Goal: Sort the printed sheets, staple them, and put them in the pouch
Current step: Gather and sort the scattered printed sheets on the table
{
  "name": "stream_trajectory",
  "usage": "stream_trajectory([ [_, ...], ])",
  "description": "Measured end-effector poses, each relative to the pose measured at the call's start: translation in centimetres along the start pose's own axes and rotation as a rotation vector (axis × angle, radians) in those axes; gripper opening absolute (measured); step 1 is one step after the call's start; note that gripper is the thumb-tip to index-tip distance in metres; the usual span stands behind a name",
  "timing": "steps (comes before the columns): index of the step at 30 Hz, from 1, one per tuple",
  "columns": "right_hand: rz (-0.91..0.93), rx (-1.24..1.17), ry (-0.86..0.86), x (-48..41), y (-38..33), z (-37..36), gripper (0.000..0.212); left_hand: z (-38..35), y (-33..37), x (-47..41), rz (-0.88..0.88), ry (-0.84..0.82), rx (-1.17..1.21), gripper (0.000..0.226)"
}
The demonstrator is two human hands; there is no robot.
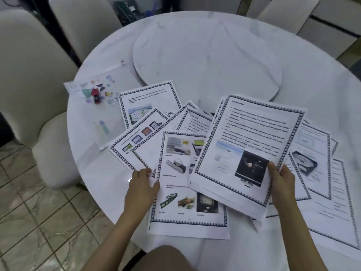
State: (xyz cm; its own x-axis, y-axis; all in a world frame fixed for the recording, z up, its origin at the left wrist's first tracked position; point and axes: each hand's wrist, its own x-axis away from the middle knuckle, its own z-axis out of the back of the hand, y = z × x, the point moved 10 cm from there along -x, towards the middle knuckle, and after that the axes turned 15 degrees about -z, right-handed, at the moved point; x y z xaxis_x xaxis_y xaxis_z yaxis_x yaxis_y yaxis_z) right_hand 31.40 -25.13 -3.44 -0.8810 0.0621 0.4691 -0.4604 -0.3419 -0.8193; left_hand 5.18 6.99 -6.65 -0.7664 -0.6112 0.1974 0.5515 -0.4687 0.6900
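Head view: sorting is underway; stack is gripped by right hand, loose sheet pinched by left hand; stapler, pouch untouched.

The tabletop and the round turntable on it look like white marbled stone, smooth and glossy. The sheets are matt white paper. The pouch is clear, smooth plastic, and the stapler is shiny red. Beside the tabletop, the chairs are matt cream cloth and the floor tiles are glossy.

Both bare forearms reach forward, the left hand pinching a sheet by its edge, the right hand gripping raised sheets, thumb on top.
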Motion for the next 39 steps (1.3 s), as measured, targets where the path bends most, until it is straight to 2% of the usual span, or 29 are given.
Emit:
stream_trajectory([
  [4, -0.023, 0.007, -0.01, -0.9, 1.1, 2.2, 0.04, -0.3, 0.9, 0.9, 0.035, 0.048, -0.131, 0.053],
  [6, -0.014, -0.006, -0.027, -0.8, 1.3, 2.6, 0.053, -0.5, 1.1, 1.1, 0.058, 0.06, -0.172, 0.056],
  [10, -0.032, -0.013, -0.047, -0.9, 1.7, 2.9, 0.057, -0.5, 1.2, 1.1, 0.087, 0.108, -0.178, 0.051],
  [15, -0.058, 0.009, -0.052, -1.9, 2.4, 3.0, 0.032, 0.1, 0.9, 0.7, 0.096, 0.139, -0.213, 0.038],
  [20, -0.073, 0.037, -0.061, -2.3, 2.5, 2.8, 0.03, 0.2, 0.8, 0.9, 0.101, 0.166, -0.189, 0.019],
  [27, -0.059, 0.066, -0.066, -2.3, 2.6, 3.3, 0.032, 0.6, -0.1, 1.0, 0.142, 0.201, -0.071, 0.031],
  [39, -0.048, 0.052, -0.033, -2.1, 2.1, 3.4, 0.035, 2.0, 0.3, -0.7, 0.04, 0.19, 0.076, 0.014],
])
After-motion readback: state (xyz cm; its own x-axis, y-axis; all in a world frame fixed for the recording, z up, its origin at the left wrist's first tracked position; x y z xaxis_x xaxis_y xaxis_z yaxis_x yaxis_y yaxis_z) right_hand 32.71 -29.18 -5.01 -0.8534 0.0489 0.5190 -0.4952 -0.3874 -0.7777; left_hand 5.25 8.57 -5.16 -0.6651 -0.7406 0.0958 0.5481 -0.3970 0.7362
